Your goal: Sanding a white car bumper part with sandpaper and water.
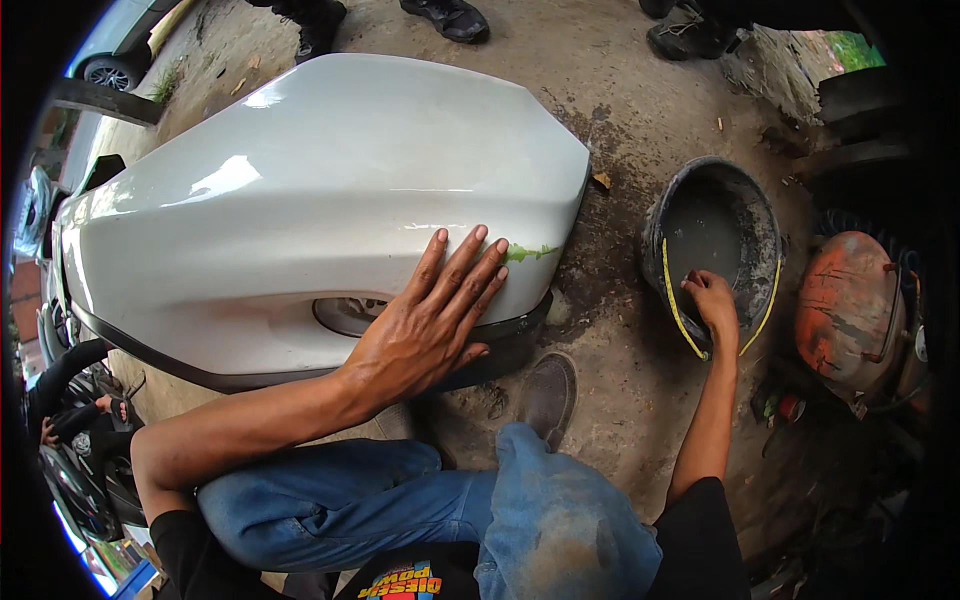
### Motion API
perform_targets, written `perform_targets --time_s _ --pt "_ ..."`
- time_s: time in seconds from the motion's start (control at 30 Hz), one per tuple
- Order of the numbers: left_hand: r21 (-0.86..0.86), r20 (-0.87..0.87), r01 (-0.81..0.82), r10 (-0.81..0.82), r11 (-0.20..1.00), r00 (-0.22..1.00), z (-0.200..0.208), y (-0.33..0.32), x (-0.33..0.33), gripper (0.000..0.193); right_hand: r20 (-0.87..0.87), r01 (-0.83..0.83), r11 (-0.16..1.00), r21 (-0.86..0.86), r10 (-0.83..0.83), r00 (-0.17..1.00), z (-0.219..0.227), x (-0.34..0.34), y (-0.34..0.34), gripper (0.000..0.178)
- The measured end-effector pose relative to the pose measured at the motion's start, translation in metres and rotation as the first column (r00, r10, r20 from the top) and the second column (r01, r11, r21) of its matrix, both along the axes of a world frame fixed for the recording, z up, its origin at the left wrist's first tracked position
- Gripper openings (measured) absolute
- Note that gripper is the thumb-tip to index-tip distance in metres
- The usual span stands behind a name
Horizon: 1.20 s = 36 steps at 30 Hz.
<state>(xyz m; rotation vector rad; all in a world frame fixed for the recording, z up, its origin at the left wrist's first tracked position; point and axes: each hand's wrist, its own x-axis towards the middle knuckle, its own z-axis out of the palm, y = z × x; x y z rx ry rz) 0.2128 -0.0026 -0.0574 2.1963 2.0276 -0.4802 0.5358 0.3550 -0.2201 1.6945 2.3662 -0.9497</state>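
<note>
A glossy silver-white car bumper (340,150) lies on the ground in front of me. My left hand (440,290) rests on its surface, fingers stretched and slightly spread. Just right of those fingertips is a rough green patch (530,253) where the paint is gone. Below the hand, a recessed opening (345,315) is partly covered by my wrist. To the right stands a dark bucket (662,205) with greyish water in it and a yellow band along its handle. Over the water is my right hand (712,297), fingers curled together; what they hold, if anything, cannot be made out.
A rusty orange-red tank (845,300) stands right of the bucket. Other people's dark shoes (450,18) are at the far side. A parked car (110,70) shows at upper left, and a person sits near motorcycles at the left edge. My shoe (548,395) is between bumper and bucket.
</note>
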Motion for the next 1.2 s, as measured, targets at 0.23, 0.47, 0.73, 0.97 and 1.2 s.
perform_targets --time_s 0.23,0.47,0.73,0.97,1.2 --pt "-0.047 0.262 0.142 -0.124 0.989 0.957 -0.010 -0.015 0.005 0.074 -0.440 0.064 0.846 -0.530 -0.339 0.832 0.084 -0.027 -0.031 0.026" --pt "0.018 0.046 0.039 -0.040 0.999 0.998 -0.008 0.004 0.008 0.073 -0.741 -0.383 0.791 -0.477 -0.127 0.659 0.176 -0.147 -0.173 0.033" --pt "0.095 0.051 -0.130 0.126 0.987 0.991 -0.015 0.017 0.009 0.079 -0.711 -0.151 0.838 -0.525 -0.334 0.619 0.162 -0.133 -0.204 0.038" --pt "0.130 -0.127 0.099 -0.082 0.987 0.988 -0.060 0.065 0.038 0.074 -0.641 0.356 0.889 -0.287 -0.454 0.618 0.145 -0.047 -0.143 0.041" --pt "-0.118 -0.267 0.198 -0.223 0.973 0.938 -0.077 0.087 0.051 0.065 -0.636 0.385 0.913 -0.135 -0.377 0.674 0.121 -0.026 -0.121 0.041"
